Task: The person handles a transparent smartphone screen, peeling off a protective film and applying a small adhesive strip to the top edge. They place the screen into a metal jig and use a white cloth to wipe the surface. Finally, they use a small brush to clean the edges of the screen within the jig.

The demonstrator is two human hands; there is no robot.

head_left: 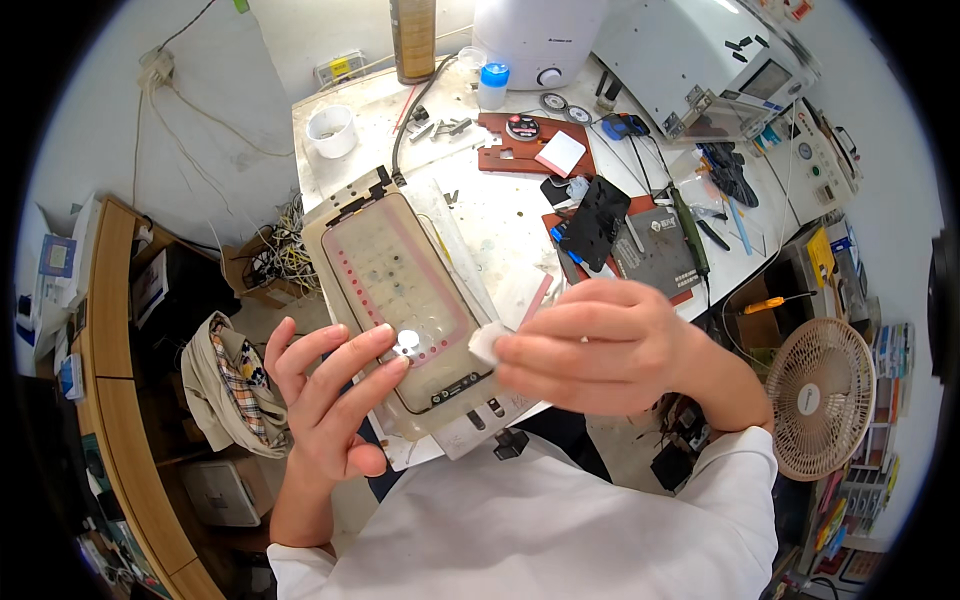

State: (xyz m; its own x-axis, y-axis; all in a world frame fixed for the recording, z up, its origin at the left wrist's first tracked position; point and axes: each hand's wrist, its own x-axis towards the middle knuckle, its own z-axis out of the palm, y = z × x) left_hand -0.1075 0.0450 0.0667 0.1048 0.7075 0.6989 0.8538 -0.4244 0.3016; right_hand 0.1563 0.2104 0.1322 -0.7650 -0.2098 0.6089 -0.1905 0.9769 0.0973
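Observation:
A translucent rectangular panel (415, 295) with a pink border and dots lies on a metal jig (470, 435) near the bench's front. The fingertips of my left hand (335, 400) rest on or just over its lower left, fingers spread. My right hand (610, 350) pinches a small white pad (485, 340) at the panel's lower right edge; whether the pad touches the panel I cannot tell.
Behind are a white cup (330, 130), a tall can (412, 30), a white appliance (530, 35) and a machine (700, 60). Black parts (595, 220) and tools clutter the bench's right. A fan (820, 400) stands right; wooden shelving (120, 290) is left.

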